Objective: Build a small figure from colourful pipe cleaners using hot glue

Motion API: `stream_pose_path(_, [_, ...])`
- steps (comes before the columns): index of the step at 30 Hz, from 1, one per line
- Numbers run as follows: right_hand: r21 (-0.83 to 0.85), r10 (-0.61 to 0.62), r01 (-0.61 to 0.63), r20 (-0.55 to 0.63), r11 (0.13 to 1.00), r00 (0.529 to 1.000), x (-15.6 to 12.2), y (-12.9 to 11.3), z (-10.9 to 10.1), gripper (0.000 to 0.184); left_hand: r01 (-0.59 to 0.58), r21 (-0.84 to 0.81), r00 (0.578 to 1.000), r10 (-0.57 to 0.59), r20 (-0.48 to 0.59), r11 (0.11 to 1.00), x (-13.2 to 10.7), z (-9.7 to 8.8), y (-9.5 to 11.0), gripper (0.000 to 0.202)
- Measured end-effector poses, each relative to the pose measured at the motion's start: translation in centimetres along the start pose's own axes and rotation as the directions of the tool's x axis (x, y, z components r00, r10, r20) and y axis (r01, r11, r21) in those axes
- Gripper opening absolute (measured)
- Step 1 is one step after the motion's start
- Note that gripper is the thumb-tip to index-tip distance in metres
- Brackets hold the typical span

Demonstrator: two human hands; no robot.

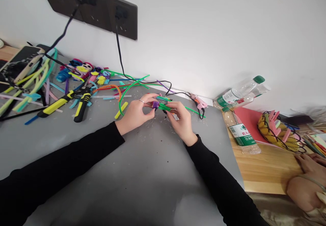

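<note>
Between my two hands is a small pipe-cleaner piece, purple at one end and green at the other. My left hand [136, 112], with a ring on one finger, pinches the purple pipe-cleaner part [155, 104]. The fingers of my right hand [180, 119] are closed on the green pipe-cleaner part [163, 107]. Both hands hover over the grey mat [142, 171]. A long green pipe cleaner [121, 100] curves up beside my left hand, near a short yellow strip [121, 110]. Fingers hide some of the held piece.
Yellow-black pliers [83, 105] lie left, before colourful pipe-cleaner figures [81, 70]. A pink glue gun [198, 101] with a black cord rests by the wall. Plastic bottles [243, 139], a yellow basket [270, 131] and another person's hand [309, 165] are at right.
</note>
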State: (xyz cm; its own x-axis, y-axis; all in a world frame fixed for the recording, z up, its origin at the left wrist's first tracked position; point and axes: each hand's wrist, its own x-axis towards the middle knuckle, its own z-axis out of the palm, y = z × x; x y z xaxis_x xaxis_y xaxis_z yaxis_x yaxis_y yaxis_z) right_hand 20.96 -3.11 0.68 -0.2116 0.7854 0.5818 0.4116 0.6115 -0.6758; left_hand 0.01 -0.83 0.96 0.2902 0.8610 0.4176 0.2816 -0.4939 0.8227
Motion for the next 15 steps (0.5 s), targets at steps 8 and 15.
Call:
stream_pose_path(8, [-0.092, 0.096, -0.104, -0.093, 0.990, 0.991, 0.14, 0.03, -0.19, 0.016, 0.090, -0.152, 0.992, -0.102, -0.073, 0.984, 0.38, 0.02, -0.79, 0.050])
stream_pose_path(15, [-0.129, 0.106, -0.100, 0.043, 0.987, 0.993, 0.04, 0.75, -0.23, 0.012, 0.243, -0.377, 0.965, -0.260, 0.006, 0.894, 1.01, -0.49, -0.66, 0.041])
